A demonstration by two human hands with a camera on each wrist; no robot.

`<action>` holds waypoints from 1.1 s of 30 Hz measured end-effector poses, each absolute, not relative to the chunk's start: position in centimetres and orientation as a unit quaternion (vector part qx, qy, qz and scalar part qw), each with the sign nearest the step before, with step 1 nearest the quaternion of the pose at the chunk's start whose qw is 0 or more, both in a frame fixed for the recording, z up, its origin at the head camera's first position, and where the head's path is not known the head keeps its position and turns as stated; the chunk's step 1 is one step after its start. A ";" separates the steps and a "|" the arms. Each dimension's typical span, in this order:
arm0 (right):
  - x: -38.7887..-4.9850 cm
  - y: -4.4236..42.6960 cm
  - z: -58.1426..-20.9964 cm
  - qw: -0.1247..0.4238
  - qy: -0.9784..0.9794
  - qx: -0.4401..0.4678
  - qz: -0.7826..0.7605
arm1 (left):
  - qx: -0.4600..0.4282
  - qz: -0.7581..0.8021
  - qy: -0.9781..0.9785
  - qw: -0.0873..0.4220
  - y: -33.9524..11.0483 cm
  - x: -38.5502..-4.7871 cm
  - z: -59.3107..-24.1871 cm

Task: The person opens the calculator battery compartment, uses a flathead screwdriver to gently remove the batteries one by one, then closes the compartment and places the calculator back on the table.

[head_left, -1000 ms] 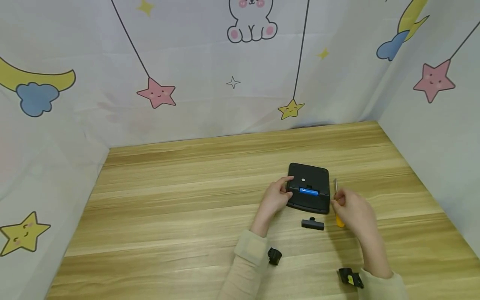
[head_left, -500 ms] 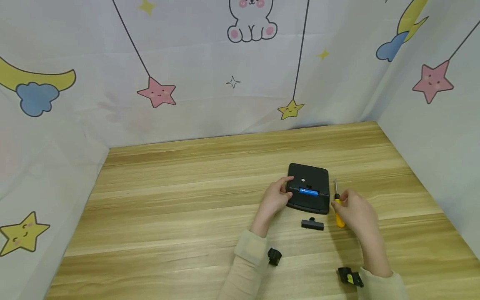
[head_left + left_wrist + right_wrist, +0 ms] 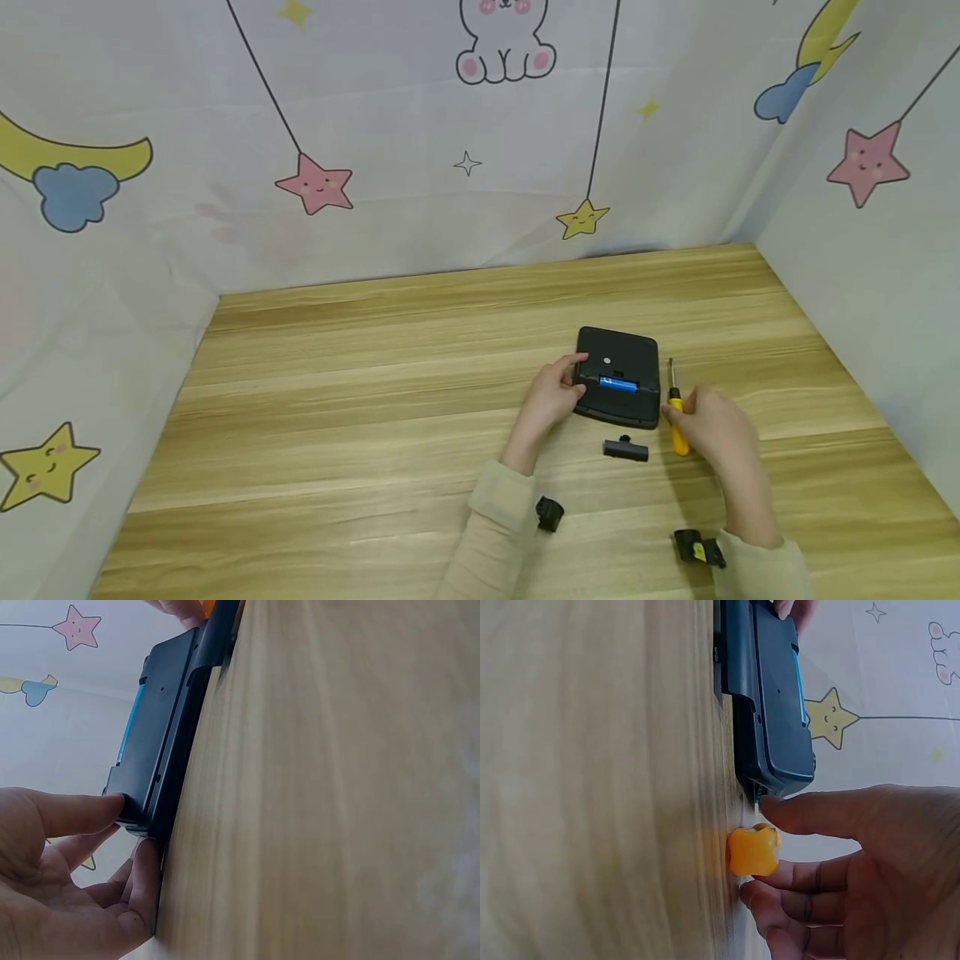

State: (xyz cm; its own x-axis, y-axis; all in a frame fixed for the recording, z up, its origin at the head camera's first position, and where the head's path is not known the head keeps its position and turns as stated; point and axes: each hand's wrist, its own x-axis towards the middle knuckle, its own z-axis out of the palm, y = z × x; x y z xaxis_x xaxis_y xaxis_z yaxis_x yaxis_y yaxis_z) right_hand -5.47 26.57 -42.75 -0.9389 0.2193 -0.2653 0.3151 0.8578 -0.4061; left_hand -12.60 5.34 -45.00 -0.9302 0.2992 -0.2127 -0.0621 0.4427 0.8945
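Observation:
A black device (image 3: 630,354) lies on the table with a blue battery (image 3: 618,384) in its open compartment. My left hand (image 3: 551,400) grips its left edge; in the left wrist view the thumb (image 3: 82,814) presses on top, with fingers beside the lower edge. At the right edge is my right hand (image 3: 716,425), its thumb (image 3: 810,814) against the device's corner in the right wrist view. The yellow screwdriver handle (image 3: 753,851) lies between that thumb and loosely bent fingers, not visibly gripped. A dark cover (image 3: 626,450) lies just below the device.
A wooden table (image 3: 337,400) spans the view, with printed white cloth (image 3: 397,217) behind and at both sides. Black wrist devices sit by the left cuff (image 3: 550,514) and right cuff (image 3: 699,548).
My right hand has shifted slightly rightward off the screwdriver, so more of its handle shows. The left hand, device and cover look unmoved.

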 end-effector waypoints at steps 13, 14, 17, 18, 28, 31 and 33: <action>-5.7 26.7 -42.8 0.127 0.960 0.133 -0.210 | 0.070 0.522 0.832 0.172 5.3 -12.6 -45.0; -5.7 26.7 -42.8 0.125 0.961 0.130 -0.209 | 0.071 0.523 0.832 0.173 5.4 -12.6 -45.0; -5.7 26.7 -42.9 0.120 0.963 0.123 -0.206 | 0.071 0.529 0.828 0.172 5.3 -12.6 -44.9; -5.7 26.7 -42.9 0.119 0.964 0.122 -0.206 | 0.070 0.532 0.826 0.173 5.3 -12.5 -44.9; -5.5 26.7 -42.5 0.074 0.963 0.128 -0.224 | 0.069 0.543 0.818 0.179 5.3 -12.4 -44.9; -5.5 26.7 -42.5 0.051 0.961 0.124 -0.241 | 0.069 0.544 0.817 0.180 5.3 -12.5 -45.0; -5.4 26.7 -42.6 0.036 0.960 0.119 -0.249 | 0.069 0.545 0.816 0.182 5.3 -12.5 -45.0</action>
State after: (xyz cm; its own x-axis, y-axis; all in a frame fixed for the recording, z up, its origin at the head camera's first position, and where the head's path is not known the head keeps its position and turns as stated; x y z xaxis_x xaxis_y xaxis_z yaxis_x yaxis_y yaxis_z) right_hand -5.44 26.67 -42.57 -0.9689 0.2113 -0.1286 0.2471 0.8470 -0.4706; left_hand -12.45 5.26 -44.98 -0.9243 0.3103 -0.2222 -0.0864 0.3971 0.9137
